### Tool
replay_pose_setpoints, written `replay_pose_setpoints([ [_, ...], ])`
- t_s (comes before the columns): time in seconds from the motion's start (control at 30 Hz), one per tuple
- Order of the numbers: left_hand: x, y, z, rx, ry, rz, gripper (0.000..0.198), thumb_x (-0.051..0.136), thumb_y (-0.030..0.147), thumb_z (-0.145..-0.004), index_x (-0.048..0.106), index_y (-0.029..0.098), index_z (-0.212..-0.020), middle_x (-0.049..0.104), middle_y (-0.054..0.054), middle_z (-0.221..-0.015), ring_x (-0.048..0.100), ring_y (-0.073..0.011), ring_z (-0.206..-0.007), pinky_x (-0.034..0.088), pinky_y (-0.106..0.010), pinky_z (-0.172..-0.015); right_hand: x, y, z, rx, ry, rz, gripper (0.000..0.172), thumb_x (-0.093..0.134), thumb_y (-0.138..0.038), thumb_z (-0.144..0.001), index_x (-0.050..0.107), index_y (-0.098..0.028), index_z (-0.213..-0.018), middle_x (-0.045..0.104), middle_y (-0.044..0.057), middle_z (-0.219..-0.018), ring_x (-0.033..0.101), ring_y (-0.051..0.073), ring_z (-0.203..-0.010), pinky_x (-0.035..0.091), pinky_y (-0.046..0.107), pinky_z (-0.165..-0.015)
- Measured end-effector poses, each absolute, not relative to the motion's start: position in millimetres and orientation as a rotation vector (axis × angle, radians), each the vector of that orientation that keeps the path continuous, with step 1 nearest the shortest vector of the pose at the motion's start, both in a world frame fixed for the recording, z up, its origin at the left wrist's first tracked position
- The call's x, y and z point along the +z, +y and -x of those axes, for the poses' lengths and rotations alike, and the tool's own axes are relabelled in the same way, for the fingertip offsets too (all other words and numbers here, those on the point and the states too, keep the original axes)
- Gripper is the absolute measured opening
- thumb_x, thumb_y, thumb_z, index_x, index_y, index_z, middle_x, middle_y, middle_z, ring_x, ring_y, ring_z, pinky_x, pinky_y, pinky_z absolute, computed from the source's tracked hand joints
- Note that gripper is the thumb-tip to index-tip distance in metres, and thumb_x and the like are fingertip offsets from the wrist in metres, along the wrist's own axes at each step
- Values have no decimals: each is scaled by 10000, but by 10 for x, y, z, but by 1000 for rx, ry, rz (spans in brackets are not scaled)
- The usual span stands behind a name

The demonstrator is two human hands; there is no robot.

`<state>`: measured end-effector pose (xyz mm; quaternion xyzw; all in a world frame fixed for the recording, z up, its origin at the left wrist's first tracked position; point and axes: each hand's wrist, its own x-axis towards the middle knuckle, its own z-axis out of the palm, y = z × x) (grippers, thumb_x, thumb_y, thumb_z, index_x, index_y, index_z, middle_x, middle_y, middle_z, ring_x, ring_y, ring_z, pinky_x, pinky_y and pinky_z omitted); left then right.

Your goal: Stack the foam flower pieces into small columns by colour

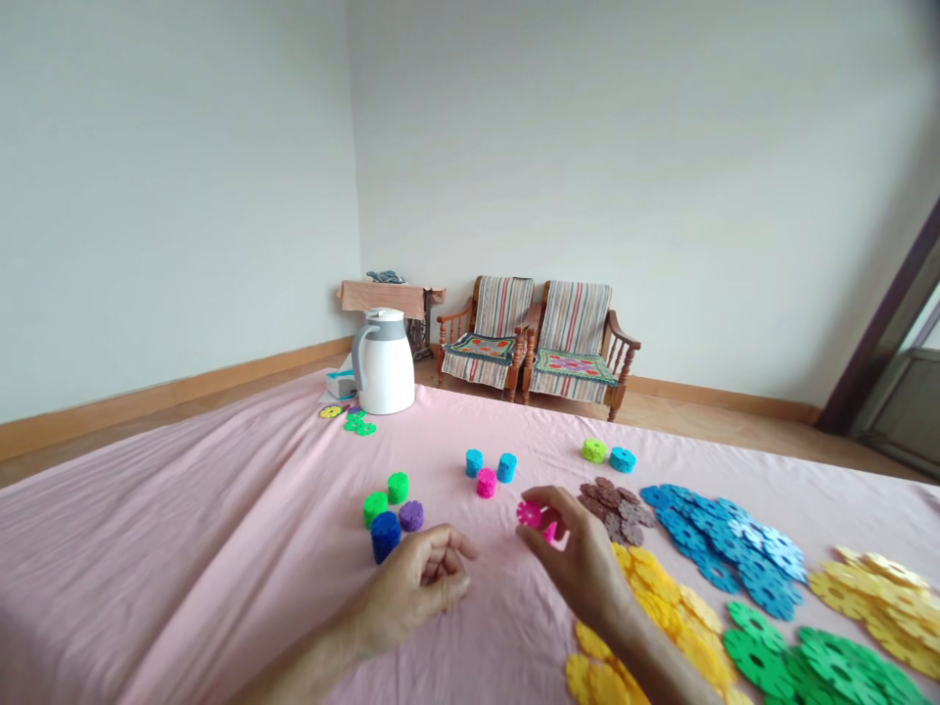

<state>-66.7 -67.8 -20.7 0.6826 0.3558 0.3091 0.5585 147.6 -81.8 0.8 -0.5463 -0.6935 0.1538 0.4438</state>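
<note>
My right hand [577, 550] is pinched on a pink snowflake disc [530, 513], held just above the pink tablecloth [220, 529]. My left hand [418, 583] rests on the cloth with fingers loosely curled and nothing visible in them. It lies beside a dark blue stack [385, 535] and a purple stack [411, 515]. Two green stacks [387, 497] stand behind those. Two light blue stacks and a pink one [487, 470] stand in the middle.
Flat heaps of discs lie at the right: brown [615, 507], blue [727, 548], yellow [661, 607], green [808, 666]. A white jug [383, 360] and loose discs [349, 419] sit at the far edge. Two wooden armchairs [540, 338] stand by the wall.
</note>
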Motion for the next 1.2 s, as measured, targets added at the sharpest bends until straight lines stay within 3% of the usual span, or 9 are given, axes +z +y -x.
replay_pose_setpoints([
  [0.13,-182,-699,678,690,837,-1663,259,597,312,-771,529,140,-952,518,21,-726,500,-91,-638,405,-216,-599,-69,-655,-1730,373,-1622,1482,225,560,-292,-706,595,-188,-902,627,36,-855,594,167,-746,435,275,-624],
  [0.53,-153,-729,684,665,852,-1695,227,572,258,-771,531,127,-950,510,14,-739,490,-98,-666,402,-228,-623,-165,-647,-1732,417,-1681,1591,209,544,-263,-676,615,-185,-856,642,30,-833,611,168,-761,440,284,-670],
  [0.77,-185,-712,664,687,872,-1736,213,556,233,-756,533,130,-940,518,15,-729,493,-98,-651,405,-219,-608,-176,-613,-1804,361,-1656,1543,276,486,-339,-749,613,-171,-928,667,53,-849,628,167,-718,463,276,-630],
  [1.0,-70,-755,527,560,1150,-2039,186,514,160,-692,596,137,-858,560,1,-697,502,-114,-614,378,-207,-550,-267,-554,-1892,291,-1652,1565,296,377,-181,-772,602,-166,-964,694,54,-844,641,162,-774,469,274,-698],
  [1.2,61,-616,208,595,1223,-2360,277,606,209,-667,636,168,-939,588,-62,-949,553,-168,-725,414,-269,-679,-296,-586,-1869,283,-1694,1582,376,376,-68,-719,574,-170,-1022,704,52,-855,635,148,-799,453,249,-703],
])
